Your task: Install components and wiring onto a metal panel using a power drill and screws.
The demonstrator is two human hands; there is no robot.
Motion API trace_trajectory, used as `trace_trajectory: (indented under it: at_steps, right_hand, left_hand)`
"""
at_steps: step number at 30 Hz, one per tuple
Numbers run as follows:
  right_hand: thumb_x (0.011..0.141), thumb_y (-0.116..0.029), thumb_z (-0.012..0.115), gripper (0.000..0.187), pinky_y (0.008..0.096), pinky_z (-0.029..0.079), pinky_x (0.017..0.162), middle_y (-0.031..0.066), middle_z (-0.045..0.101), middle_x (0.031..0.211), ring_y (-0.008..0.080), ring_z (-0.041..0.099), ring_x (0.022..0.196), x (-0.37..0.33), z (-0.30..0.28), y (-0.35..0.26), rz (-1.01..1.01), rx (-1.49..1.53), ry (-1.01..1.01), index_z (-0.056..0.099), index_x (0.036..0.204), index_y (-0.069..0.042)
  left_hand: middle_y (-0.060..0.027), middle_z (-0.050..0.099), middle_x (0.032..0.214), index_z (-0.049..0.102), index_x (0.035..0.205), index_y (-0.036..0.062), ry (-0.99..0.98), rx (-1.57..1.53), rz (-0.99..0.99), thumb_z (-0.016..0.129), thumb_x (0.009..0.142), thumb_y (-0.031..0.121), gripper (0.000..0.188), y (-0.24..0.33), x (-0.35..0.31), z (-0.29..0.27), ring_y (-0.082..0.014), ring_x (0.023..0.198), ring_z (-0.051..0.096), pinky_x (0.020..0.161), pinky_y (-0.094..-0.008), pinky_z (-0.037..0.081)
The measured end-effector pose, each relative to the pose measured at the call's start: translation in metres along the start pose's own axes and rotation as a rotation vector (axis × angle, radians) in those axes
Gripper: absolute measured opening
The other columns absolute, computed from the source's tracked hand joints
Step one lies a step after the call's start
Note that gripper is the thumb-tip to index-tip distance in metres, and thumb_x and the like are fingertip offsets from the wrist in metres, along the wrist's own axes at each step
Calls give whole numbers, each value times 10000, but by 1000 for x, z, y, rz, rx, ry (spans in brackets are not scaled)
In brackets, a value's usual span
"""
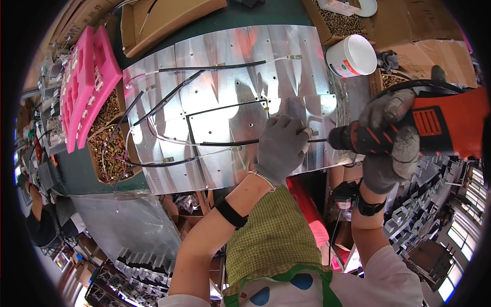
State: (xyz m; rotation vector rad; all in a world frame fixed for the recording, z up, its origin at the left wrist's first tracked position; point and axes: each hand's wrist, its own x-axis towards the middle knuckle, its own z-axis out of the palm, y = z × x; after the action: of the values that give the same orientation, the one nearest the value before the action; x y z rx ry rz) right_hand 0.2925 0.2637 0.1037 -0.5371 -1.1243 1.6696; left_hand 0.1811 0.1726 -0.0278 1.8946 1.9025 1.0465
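My right hand (391,133), in a grey glove, grips a red and black power drill (429,123). Its long thin bit (318,140) points left, toward my gloved left hand (280,146). The fingers of that left hand are bent and pressed together close to the bit's tip; what they hold, if anything, is hidden. Beneath both lie shiny metal panels (220,120) with small holes. Black-sleeved wires (176,94) with small end connectors (294,57) run across the panels, one of them passing under my left hand.
A white tub (353,55) stands past the panels' right edge. Boxes of small brass-coloured fasteners sit at the left (106,148) and far right (341,23). Pink foam holders (92,87) stand at the left, an open cardboard tray (169,23) at the back. Another person (41,220) is far left.
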Motion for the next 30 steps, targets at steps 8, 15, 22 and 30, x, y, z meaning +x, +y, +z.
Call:
trace_trajectory:
  at_steps: [8, 15, 22, 30]
  right_hand:
    - [762, -365, 786, 651, 260, 454, 512, 78, 551, 852, 129, 532, 590, 4, -34, -82, 289, -1006, -38, 450, 1195, -14]
    - [888, -117, 641, 481, 251, 392, 500, 11, 415, 759, 86, 432, 571, -33, -79, -137, 313, 593, 234, 378, 1253, 54]
    - [807, -279, 691, 376, 273, 418, 647, 10, 446, 770, 133, 470, 709, -18, -16, -38, -254, -56, 99, 454, 1015, -74]
    - [838, -360, 659, 429, 333, 475, 702, 29, 498, 858, 164, 513, 749, 3, 11, 28, -291, -4, -16, 478, 1112, -85]
  left_hand:
    - [-6, 624, 825, 694, 856, 123, 32, 17, 10, 720, 722, 133, 137, -5, -4, 6, -222, 825, 586, 750, -373, 457]
    - [-13, 627, 831, 698, 858, 120, -12, -18, 24, 720, 727, 129, 133, 2, 1, 2, -222, 830, 587, 746, -382, 455]
    - [-27, 617, 833, 713, 873, 107, -20, -4, 16, 707, 739, 143, 139, 1, 1, -1, -241, 806, 571, 751, -409, 447]
    - [-42, 628, 837, 729, 846, 103, -25, 7, 18, 716, 716, 201, 164, 2, 1, 2, -256, 826, 568, 775, -425, 441]
